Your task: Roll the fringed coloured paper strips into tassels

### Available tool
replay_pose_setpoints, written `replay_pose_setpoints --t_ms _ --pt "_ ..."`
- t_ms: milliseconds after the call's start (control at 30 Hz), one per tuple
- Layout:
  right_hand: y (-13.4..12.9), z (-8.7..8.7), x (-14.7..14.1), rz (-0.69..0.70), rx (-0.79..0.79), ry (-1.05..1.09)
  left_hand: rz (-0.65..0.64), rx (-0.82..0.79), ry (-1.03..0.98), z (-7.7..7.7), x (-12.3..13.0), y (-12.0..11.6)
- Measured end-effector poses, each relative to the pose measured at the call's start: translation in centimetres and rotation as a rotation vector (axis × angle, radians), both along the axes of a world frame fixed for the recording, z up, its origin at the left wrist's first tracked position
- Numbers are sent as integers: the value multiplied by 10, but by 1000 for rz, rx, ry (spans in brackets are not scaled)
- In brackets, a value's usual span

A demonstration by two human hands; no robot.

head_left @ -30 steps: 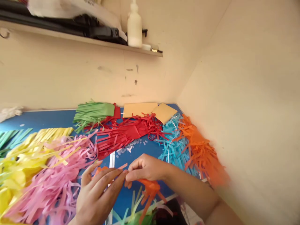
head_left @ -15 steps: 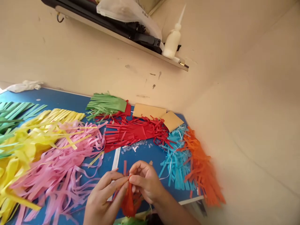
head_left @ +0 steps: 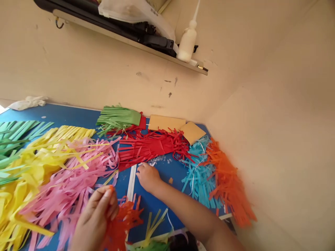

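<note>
My left hand [head_left: 98, 211], low in the view, is closed around the top of an orange-red paper tassel [head_left: 121, 219], whose fringe hangs to the right. My right hand [head_left: 148, 177] reaches across the blue table [head_left: 159, 184] to small pale paper bits [head_left: 159, 159] below the red fringed paper [head_left: 149, 144]. Its fingers are bent down at the edge of the bits, and whether they pinch one is too small to tell.
Yellow [head_left: 44, 157] and pink fringes [head_left: 75, 174] cover the left side. Blue [head_left: 200, 174] and orange fringes [head_left: 230, 184] lie right. Tan paper [head_left: 166, 123] and green fringe [head_left: 119, 116] lie at the back. A shelf [head_left: 125, 38] holds a white bottle [head_left: 187, 42].
My right hand has let go of the tassel and moved up and left to the paper bits. My left hand has moved left with the tassel. The view has shifted slightly.
</note>
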State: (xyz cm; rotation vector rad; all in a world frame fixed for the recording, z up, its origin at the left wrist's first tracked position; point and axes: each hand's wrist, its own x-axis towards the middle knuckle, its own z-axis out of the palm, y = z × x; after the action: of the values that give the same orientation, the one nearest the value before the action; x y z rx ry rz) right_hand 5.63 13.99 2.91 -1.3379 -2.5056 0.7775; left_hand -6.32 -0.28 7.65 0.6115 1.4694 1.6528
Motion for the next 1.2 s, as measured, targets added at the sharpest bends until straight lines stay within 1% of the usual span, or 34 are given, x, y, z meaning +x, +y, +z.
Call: replay_pose_setpoints --t_ms 67,133,200,233,300,367,467,567,633,667,733,800,933,1100,1200 --pt "-6 5 5 21 4 -19 -120 6 114 -5 3 3" --pt "-18 17 21 53 -28 43 -191 7 357 -11 5 3" --pt "-35 32 44 83 -115 228 -250 46 583 -15 8 5" --pt "-43 40 55 84 -159 342 -278 74 653 -16 11 7" --pt "-58 51 73 40 -204 542 -309 125 729 -15 20 12" --pt "-69 55 87 -30 -184 646 -313 163 778 -11 31 18" --pt "-78 50 100 -98 -192 736 -358 241 846 -3 44 26" --pt "-81 39 111 -171 -307 834 -406 305 924 1 51 30" --pt "-82 36 116 -222 -381 896 -432 319 966 2 55 30" --pt "-83 35 119 -238 -390 917 -444 322 985 1 57 30" --pt "-84 35 121 -266 -350 936 -456 327 1032 1 61 30" --pt "-86 35 123 -303 -312 962 -439 339 1100 2 67 29" --pt "-91 32 124 -371 -362 1045 -401 384 1225 6 78 29" --pt "-92 35 129 -329 -326 996 -449 387 1230 12 82 28" --pt "-91 38 131 -327 -302 962 -476 419 1271 14 82 28"
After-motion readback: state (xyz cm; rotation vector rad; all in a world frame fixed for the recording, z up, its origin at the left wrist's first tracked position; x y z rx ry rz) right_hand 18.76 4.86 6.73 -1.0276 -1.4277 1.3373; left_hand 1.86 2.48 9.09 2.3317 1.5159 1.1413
